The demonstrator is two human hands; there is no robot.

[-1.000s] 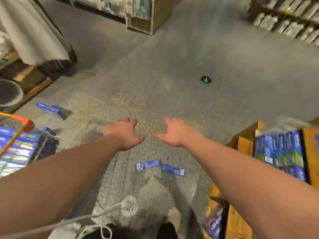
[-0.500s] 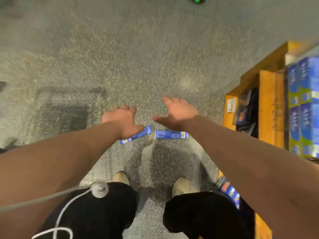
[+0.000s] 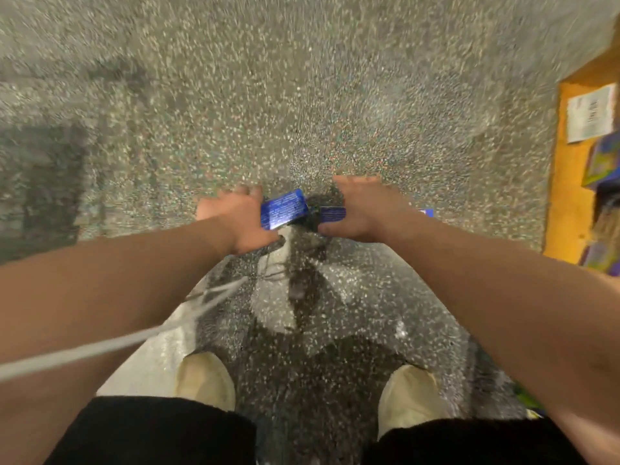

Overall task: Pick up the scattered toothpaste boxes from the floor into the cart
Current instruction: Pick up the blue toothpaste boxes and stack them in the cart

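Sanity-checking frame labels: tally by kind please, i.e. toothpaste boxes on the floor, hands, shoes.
Toothpaste boxes: 2 (left box, right box)
Hands: 2 (left hand, right hand)
Shoes: 2 (left shoe, right shoe)
Total: 6
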